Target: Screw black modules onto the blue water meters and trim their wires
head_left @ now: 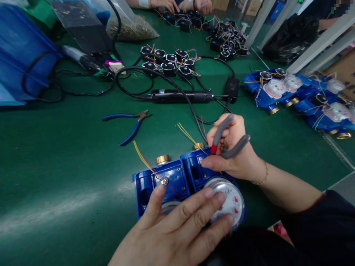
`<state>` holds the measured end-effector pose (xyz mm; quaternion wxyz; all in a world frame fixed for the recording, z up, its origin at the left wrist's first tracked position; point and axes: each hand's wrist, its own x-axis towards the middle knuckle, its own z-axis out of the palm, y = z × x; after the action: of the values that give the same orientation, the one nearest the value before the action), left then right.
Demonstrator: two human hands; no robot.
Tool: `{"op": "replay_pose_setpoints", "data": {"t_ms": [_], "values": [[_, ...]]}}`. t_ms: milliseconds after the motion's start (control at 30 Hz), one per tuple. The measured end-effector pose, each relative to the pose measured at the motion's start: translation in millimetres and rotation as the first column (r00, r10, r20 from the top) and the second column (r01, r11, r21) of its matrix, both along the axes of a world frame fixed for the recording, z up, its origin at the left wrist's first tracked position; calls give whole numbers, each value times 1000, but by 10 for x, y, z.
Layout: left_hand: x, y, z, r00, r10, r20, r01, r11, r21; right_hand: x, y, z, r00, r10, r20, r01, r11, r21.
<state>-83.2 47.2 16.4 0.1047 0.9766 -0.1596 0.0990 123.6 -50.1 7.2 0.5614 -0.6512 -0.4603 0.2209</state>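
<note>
Two blue water meters with brass fittings stand side by side, the left one [175,171] with yellow and red wires rising near a small brass piece [164,181]. My left hand [180,229] lies spread over them, thumb by that brass piece and fingers on the round clear dial [235,207] of the right meter. In my right hand [244,159] are pliers with grey and red handles [221,133], over the upper part of the right meter. The pliers' jaws are hidden by my fingers. Yellow wires [187,133] and a red one stick up beside that hand.
Blue-handled cutting pliers [135,123] lie open on the green table [69,155]. Behind are a black electric screwdriver [181,96] with its cable and several black wired modules [168,67]. More blue meters [277,90] stand at right. Another person's hands [169,5] work at the far side.
</note>
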Motion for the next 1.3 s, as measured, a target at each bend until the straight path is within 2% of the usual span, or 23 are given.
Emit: {"op": "replay_pose_setpoints", "data": {"t_ms": [67,233,467,767,967,1067,1200,1267,1300], "values": [[88,53,48,998,-17,-60,23,995,92,-3,8,-16,1000,-14,11,14,1000,-5],[61,95,41,996,-71,-54,79,982,173,-28,18,-58,998,-46,48,48,998,-45],[74,94,51,997,-72,-20,74,984,160,-52,11,-70,995,-78,60,81,995,-52],[79,95,59,997,-71,-10,72,988,139,-66,32,-59,994,-111,-3,110,992,-63],[94,86,80,996,-86,-30,89,989,115,-51,-10,-15,998,-32,-61,30,999,-34],[67,80,132,998,-27,-56,30,998,47,-34,-52,87,994,12,-105,-8,999,39],[-9,316,179,996,74,-44,-80,987,-138,46,-70,269,988,-103,-116,118,984,135],[-22,527,131,957,270,-107,-286,940,-187,112,-65,332,982,-153,-111,168,976,137],[-17,627,84,898,414,-151,-440,865,-242,146,-64,349,981,-161,-112,175,976,132]]}}
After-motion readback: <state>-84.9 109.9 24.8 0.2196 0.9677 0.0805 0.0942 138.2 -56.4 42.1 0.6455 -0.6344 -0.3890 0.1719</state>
